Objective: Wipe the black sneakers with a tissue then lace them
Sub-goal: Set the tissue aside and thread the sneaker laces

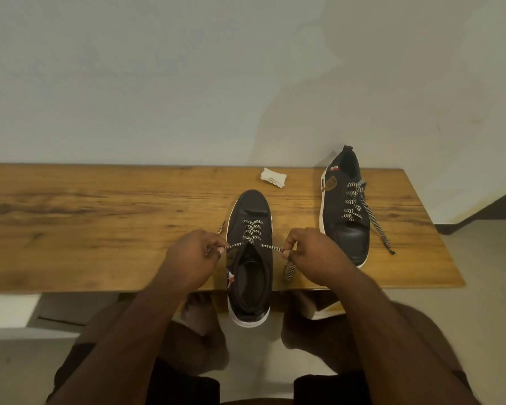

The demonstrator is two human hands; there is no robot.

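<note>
- I judged the lacing step was in hand: the near sneaker [250,258] lay at the worktop's [100,229] front edge, heel overhanging, toe pointing to the back edge.
- My left hand [192,258] pinched one lace [253,233] end; my right hand [310,255] pinched the other, both drawn out sideways and taut.
- Several crossings were done; the top eyelets looked unfinished, so next I would need to thread the ends higher or tie them.
- The far sneaker [345,206] stood near the right back corner, laced, its ends loose.
- The tissue [273,177] lay crumpled by the back edge, so wiping seemed finished.
- I saw no containers.
</note>
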